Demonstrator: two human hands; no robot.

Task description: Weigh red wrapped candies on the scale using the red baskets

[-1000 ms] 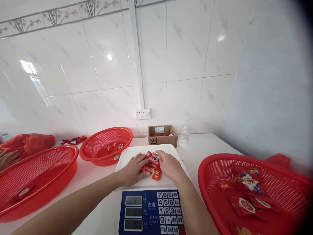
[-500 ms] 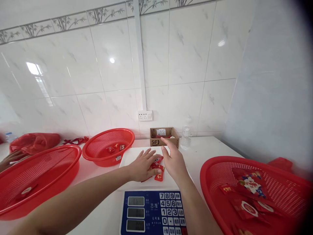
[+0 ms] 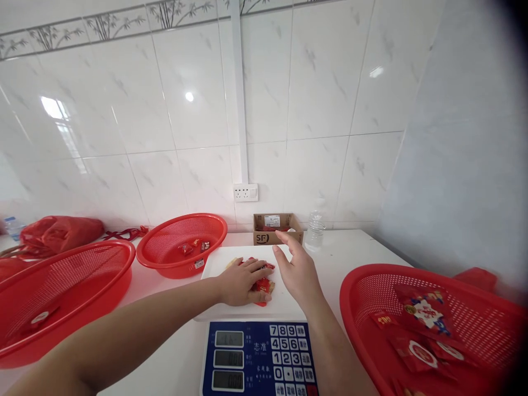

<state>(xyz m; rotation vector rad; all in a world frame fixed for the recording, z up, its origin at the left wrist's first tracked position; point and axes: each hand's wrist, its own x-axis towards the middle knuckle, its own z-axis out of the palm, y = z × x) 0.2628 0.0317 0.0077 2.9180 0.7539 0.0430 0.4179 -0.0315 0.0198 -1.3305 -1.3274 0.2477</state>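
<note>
The person's left hand point(image 3: 241, 283) is lying palm-down, fingers loosely spread, over small, glossy red wrapped packets point(image 3: 264, 286) bunched on the flat white weighing plate point(image 3: 284, 308); no telling whether it is gripping any. Right hand point(image 3: 297, 272) is hovering just beside them, thumb and forefinger parted, holding nothing. 1 large, oval, red perforated-plastic basket point(image 3: 367, 289) is standing at right, containing larger red packets point(image 3: 414, 355).

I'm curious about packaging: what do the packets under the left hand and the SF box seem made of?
Packets: probably thin plastic film, judging by their slightly shiny, printed red surface, though mostly covered. SF box: likely cardboard, matte brown with straight, flat walls.
</note>
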